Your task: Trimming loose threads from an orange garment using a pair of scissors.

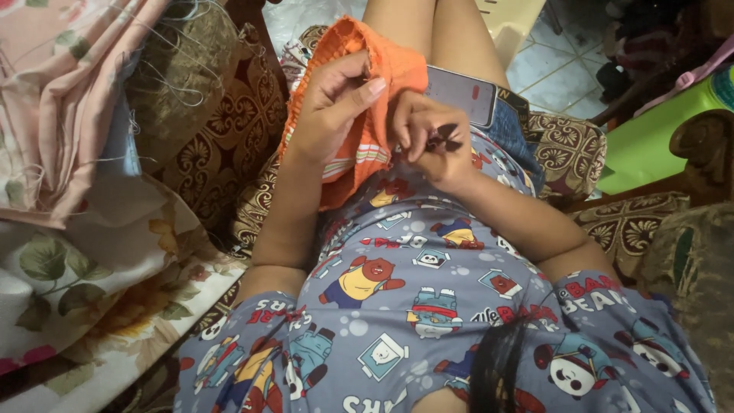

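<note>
An orange knitted garment [382, 73] with a striped white band lies over my lap. My left hand [332, 99] grips its edge, thumb pressed on the fabric. My right hand [428, 138] sits right beside it, fingers pinched around a small dark tool [443, 138], touching the orange cloth. I cannot tell exactly what the small tool is. I wear a grey-blue shirt [413, 298] printed with cartoon bears.
A phone [462, 92] rests on my thigh just beyond my right hand. Floral and pink fabrics [69, 115] with loose threads are piled at left on a patterned brown sofa [229, 130]. A green plastic item [657, 138] and tiled floor [558, 69] lie at right.
</note>
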